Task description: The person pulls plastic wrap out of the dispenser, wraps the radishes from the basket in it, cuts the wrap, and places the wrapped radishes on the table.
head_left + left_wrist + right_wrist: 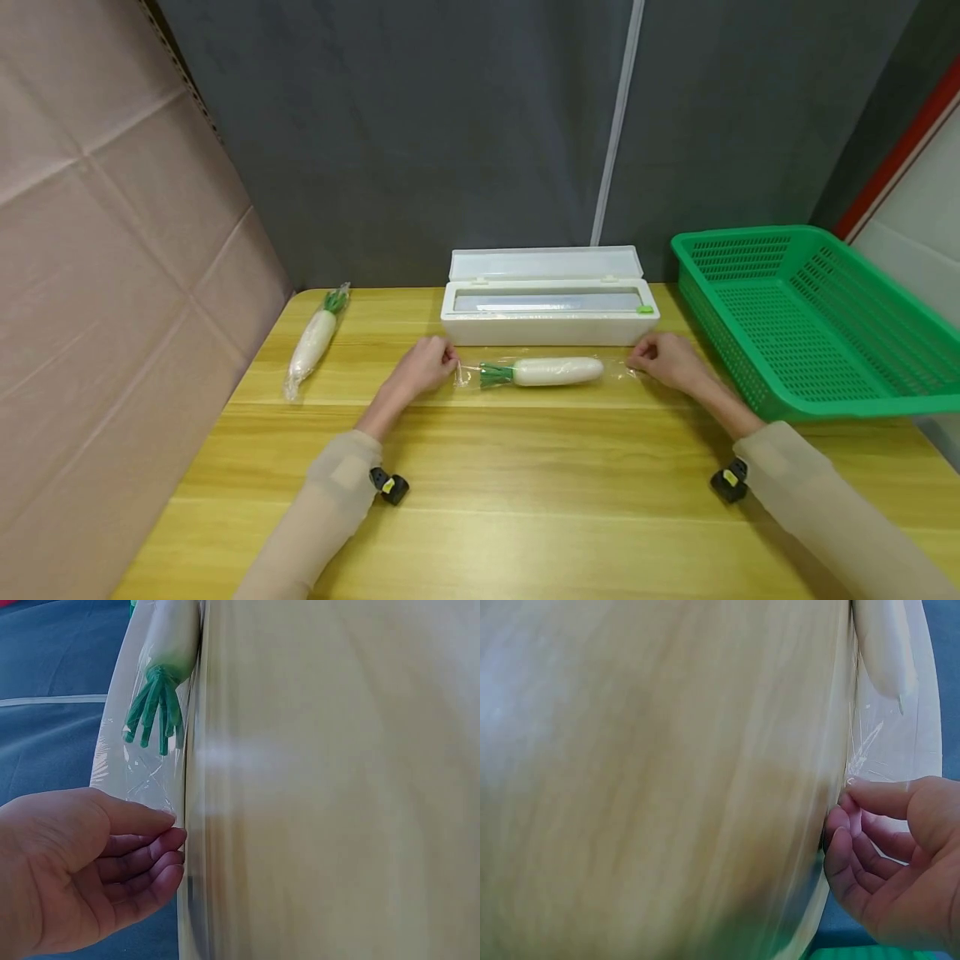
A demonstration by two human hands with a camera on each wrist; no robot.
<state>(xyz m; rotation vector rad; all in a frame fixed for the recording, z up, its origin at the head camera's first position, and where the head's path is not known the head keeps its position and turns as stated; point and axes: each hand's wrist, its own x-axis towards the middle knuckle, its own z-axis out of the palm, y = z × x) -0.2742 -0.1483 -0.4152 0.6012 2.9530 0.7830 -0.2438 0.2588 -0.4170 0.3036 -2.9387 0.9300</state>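
Note:
A white radish (558, 372) with cut green stems lies crosswise on the table, wrapped in clear plastic film (468, 377). At its stem end, my left hand (429, 364) pinches the film between thumb and forefinger. My right hand (667, 360) pinches the film's other end, past the radish's tip. The left wrist view shows the green stems (156, 712) just beyond the thumb; in the right wrist view the gathered film (866, 750) runs from the fingertips toward the radish tip (889, 660). Right behind the radish stands a white film dispenser box (551, 330), its lid raised.
Another film-wrapped radish (313, 342) lies at the table's left side. A green plastic basket (795, 333) stands on the right, close to my right forearm. The dispenser has a small green slider (645, 309). A dark grey curtain (420, 142) hangs behind the table (525, 500).

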